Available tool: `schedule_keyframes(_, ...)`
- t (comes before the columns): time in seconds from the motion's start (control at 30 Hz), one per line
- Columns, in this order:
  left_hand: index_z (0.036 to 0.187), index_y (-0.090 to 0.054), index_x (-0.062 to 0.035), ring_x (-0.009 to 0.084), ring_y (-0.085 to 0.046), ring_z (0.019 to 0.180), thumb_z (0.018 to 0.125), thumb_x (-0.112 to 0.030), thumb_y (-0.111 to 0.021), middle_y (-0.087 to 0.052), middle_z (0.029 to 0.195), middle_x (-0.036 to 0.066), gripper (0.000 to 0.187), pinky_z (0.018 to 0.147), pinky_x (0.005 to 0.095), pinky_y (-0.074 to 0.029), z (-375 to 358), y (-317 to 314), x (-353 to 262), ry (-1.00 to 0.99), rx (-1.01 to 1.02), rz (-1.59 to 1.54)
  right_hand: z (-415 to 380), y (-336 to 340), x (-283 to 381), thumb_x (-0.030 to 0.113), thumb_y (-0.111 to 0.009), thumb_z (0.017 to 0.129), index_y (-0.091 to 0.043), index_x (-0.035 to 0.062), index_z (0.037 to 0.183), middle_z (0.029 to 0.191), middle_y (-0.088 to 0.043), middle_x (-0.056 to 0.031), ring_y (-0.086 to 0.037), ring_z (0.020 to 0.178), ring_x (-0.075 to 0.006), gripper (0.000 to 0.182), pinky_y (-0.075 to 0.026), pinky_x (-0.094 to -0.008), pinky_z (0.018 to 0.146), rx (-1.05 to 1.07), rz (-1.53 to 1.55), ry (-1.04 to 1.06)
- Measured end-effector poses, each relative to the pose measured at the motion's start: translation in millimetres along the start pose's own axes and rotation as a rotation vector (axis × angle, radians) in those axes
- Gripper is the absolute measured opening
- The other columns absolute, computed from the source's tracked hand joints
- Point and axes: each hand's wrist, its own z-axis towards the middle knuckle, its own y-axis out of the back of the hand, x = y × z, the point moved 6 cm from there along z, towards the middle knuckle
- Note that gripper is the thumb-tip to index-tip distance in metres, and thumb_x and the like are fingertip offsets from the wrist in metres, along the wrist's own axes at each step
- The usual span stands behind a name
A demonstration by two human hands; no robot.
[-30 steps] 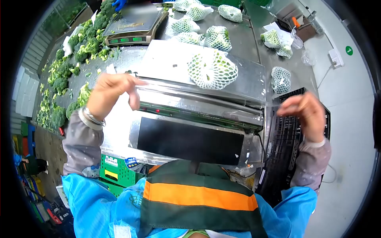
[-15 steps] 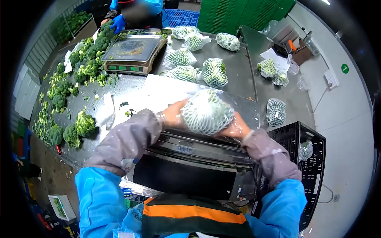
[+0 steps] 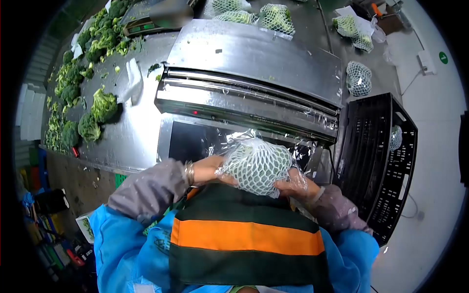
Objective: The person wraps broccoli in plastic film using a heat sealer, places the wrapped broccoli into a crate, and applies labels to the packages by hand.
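A broccoli head in a white foam net [image 3: 258,166], with loose clear film around it, is held close to my apron. My left hand [image 3: 209,171] grips its left side, the fingertips partly hidden under it. On the right side my right hand [image 3: 295,186] is closed around the net and film, its thumb at the lower edge. Just beyond the bundle lies a metal wrapping machine [image 3: 254,100] with long rollers and a small red light. Shiny film scraps stick to its front and right end.
Loose broccoli [image 3: 103,105] covers the table's left side, near a crumpled white plastic sheet [image 3: 132,83]. Several netted heads [image 3: 276,18] lie at the back, beside a scale [image 3: 141,27]. A black crate [image 3: 386,166] stands at right, below another netted head [image 3: 359,78].
Both hands have brought the netted broccoli from above the machine's metal plate toward my body. The view has tilted down, and the machine's rollers now show fully.
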Motion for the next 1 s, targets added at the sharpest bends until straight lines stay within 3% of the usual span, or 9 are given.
schedule_keyframes(0.1, 0.118, -0.052, 0.0043, 0.014, -0.059, 0.097, 0.084, -0.014, -0.061, -0.063, 0.107, 0.012, 0.04, 0.085, 0.028, -0.046, -37.7, 10.7, 37.7, -0.09, -0.203, -0.196, -22.5, -0.2, -32.0, 0.036, -0.052, 0.089, -0.044, -0.0001, 0.125, 0.11, -0.058, -0.0122, -0.056, 0.106, -0.0211, 0.051, -0.047, -0.0339, 0.09, -0.026, 0.372, 0.137)
schedule_keyframes(0.17, 0.11, -0.055, 0.006, 0.0155, -0.064, 0.079, 0.084, -0.015, -0.061, -0.067, 0.09, 0.012, 0.033, 0.076, 0.0265, -0.05, -68.4, -12.9, 3.2, -0.348, -0.459, 0.337, -44.0, -1.2, -37.9, 0.037, -0.047, 0.091, -0.042, -0.0015, 0.127, 0.113, -0.056, -0.0141, -0.053, 0.112, -0.0233, 0.053, -0.045, -0.0352, 0.093, 0.051, 0.552, 0.383)
schedule_keyframes(0.3, 0.074, -0.057, -0.0009, 0.0139, -0.048, 0.045, 0.084, -0.009, -0.059, -0.051, 0.055, 0.012, 0.013, 0.047, 0.029, -0.039, -60.3, -38.6, -12.0, -0.635, -0.896, 0.72, -39.2, -6.4, -49.9, 0.029, -0.044, 0.094, -0.053, 0.0024, 0.084, 0.063, -0.054, -0.0069, -0.051, 0.051, -0.0143, 0.03, -0.041, -0.0251, 0.047, -0.676, 0.034, 0.572)
schedule_keyframes(0.37, 0.068, -0.051, 0.0004, 0.0132, -0.04, 0.046, 0.088, -0.009, -0.053, -0.044, 0.053, 0.009, 0.022, 0.046, 0.0249, -0.034, -60.8, -25.7, -39.7, -0.839, -1.056, 0.443, -44.7, 1.5, -21.8, 0.024, -0.045, 0.095, -0.042, 0.0076, 0.061, 0.049, -0.034, 0.0034, -0.033, 0.044, -0.0075, 0.038, -0.025, -0.0244, 0.042, -0.763, 0.549, 0.677)
schedule_keyframes(0.53, 0.072, -0.056, -0.0087, 0.0271, -0.055, 0.053, 0.086, -0.02, -0.058, -0.054, 0.06, 0.013, 0.019, 0.047, 0.0351, -0.041, -4.6, 4.4, -47.0, -0.77, -1.152, 1.144, -15.8, 30.0, -6.4, 0.024, -0.054, 0.087, -0.058, 0.0105, 0.071, 0.06, -0.056, -0.012, -0.056, 0.056, -0.03, 0.021, -0.041, -0.0406, 0.049, -1.523, -1.135, 0.598)
schedule_keyframes(0.63, 0.085, -0.061, -0.0101, 0.0238, -0.06, 0.061, 0.086, -0.023, -0.058, -0.061, 0.069, 0.01, 0.013, 0.055, 0.0337, -0.047, 37.2, -14.7, -36.0, -0.68, -0.876, 1.134, 5.3, 42.3, -11.4, 0.012, -0.059, 0.075, -0.064, 0.0045, 0.088, 0.073, -0.061, -0.0145, -0.06, 0.065, -0.0315, 0.016, -0.047, -0.0374, 0.056, -1.471, -1.036, 0.904)
schedule_keyframes(0.73, 0.106, -0.058, 0.0025, 0.0183, -0.057, 0.098, 0.086, -0.02, -0.055, -0.059, 0.111, 0.01, 0.031, 0.082, 0.0328, -0.046, 64.8, -23.7, -19.0, -0.545, -0.081, -0.364, -29.1, -6.5, 36.5, 0.006, -0.059, 0.07, -0.058, -0.0007, 0.077, 0.064, -0.054, -0.0153, -0.054, 0.056, -0.031, 0.01, -0.041, -0.0363, 0.048, -1.177, -0.911, 1.297)
schedule_keyframes(0.83, 0.103, -0.06, 0.0036, 0.0197, -0.057, 0.1, 0.088, -0.018, -0.049, -0.059, 0.112, 0.012, 0.028, 0.085, 0.0321, -0.046, 29.5, -41.7, -27.2, -0.873, 0.1, 0.401, -84.3, -78.6, 84.8, 0.006, -0.063, 0.07, -0.05, 0.0018, 0.063, 0.055, -0.043, -0.0083, -0.044, 0.044, -0.0252, 0.015, -0.031, -0.0325, 0.038, -0.6, -1.083, 1.619)
schedule_keyframes(1.0, 0.11, -0.054, 0.0004, 0.0262, -0.06, 0.095, 0.086, -0.016, -0.05, -0.061, 0.107, 0.016, 0.029, 0.084, 0.0323, -0.046, 12.1, -117.5, -66.6, -0.675, 0.212, 0.642, -100.3, -132.4, 135.0, 0.012, -0.064, 0.071, -0.047, 0.0046, 0.06, 0.053, -0.044, -0.0073, -0.044, 0.043, -0.0247, 0.022, -0.033, -0.0362, 0.038, 0.051, -1.077, 1.672)
